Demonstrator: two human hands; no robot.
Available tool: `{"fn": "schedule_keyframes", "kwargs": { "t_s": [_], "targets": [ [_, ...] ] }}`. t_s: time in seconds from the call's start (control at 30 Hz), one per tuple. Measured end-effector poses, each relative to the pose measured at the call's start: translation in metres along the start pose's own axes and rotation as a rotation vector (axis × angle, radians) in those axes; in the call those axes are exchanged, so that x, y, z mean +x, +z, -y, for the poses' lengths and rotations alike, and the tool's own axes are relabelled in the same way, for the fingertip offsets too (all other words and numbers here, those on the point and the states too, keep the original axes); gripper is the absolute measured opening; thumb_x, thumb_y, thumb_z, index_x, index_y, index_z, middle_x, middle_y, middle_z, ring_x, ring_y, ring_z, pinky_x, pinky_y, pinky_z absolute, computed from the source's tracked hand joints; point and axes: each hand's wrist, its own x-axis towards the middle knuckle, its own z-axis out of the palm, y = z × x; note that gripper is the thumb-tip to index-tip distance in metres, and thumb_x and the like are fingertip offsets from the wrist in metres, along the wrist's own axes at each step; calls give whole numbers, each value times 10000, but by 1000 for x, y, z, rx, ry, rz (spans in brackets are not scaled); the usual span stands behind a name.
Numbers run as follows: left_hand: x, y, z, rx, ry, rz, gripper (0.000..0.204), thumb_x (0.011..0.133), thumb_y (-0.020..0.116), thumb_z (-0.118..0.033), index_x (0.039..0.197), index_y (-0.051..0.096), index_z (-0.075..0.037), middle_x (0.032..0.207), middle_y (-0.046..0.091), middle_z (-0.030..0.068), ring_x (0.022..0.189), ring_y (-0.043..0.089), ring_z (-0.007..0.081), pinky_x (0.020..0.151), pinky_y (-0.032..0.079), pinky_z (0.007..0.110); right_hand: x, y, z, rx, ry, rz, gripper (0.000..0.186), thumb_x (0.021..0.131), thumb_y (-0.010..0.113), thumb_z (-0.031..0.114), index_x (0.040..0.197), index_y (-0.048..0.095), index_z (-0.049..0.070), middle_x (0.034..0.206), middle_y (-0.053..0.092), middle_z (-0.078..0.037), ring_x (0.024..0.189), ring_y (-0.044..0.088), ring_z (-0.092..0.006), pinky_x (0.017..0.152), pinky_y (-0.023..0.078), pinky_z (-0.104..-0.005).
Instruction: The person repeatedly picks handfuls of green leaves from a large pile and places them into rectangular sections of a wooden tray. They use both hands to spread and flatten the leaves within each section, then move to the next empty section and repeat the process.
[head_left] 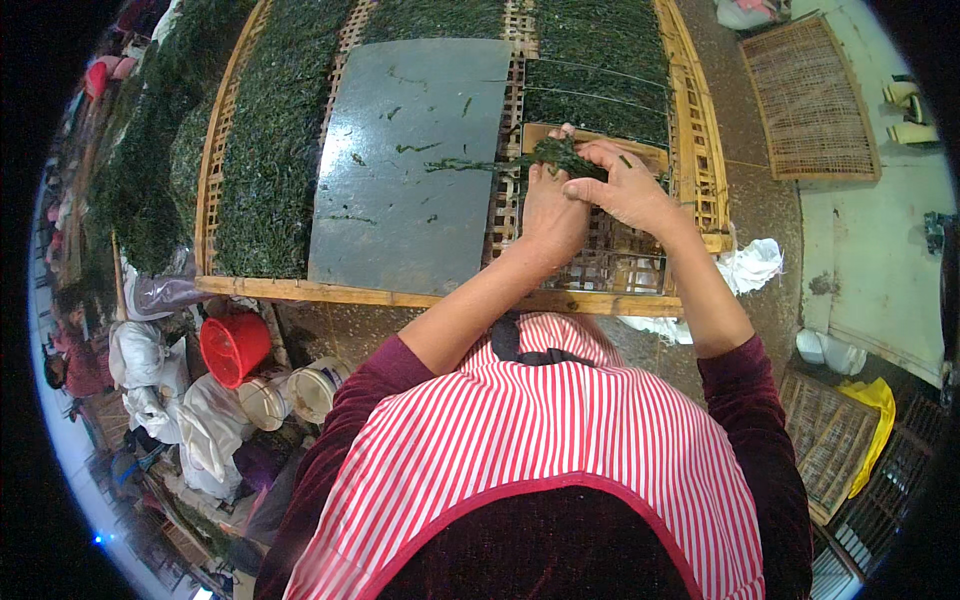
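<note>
My left hand (556,212) and my right hand (628,190) meet over the right part of a bamboo rack (703,130). Between their fingers is a small bunch of dark green, seaweed-like strands (560,153). Both hands are closed on it, with some fingertips hidden. A few strands trail left onto a smooth grey sheet (410,180), which bears scattered green scraps. Just beyond my hands, a tan wooden strip (640,150) lies against a thin-framed section. Flat layers of the same greens (270,170) cover the rack to the left and beyond.
A red bucket (236,348), pale tubs (314,392) and white sacks (208,425) stand left below the rack. Heaped greens (150,200) lie farther left. Woven panels (812,100) lie at right, one near a yellow cloth (876,430). White sacking (752,266) touches the rack's right corner.
</note>
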Motion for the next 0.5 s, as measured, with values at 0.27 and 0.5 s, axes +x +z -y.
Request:
{"fn": "schedule_keyframes", "kwargs": {
  "t_s": [0.27, 0.5],
  "targets": [
    [-9, -24, 4, 109, 19, 258, 507, 917, 519, -124, 1404, 469, 5, 1477, 461, 221, 1416, 386, 354, 1175, 253, 491, 8, 17, -27, 38, 15, -220, 336, 917, 682, 349, 1047, 666, 39, 937, 662, -104, 830, 603, -206, 794, 472, -356],
    [-54, -42, 37, 204, 93, 278, 755, 828, 739, -367, 1472, 441, -110, 1549, 411, 92, 1500, 229, 338, 1199, 72, 613, 3, 24, -33, 154, 8, -317, 352, 898, 699, 295, 1079, 669, -5, 1005, 671, -108, 947, 617, -210, 872, 481, -347]
  ]
}}
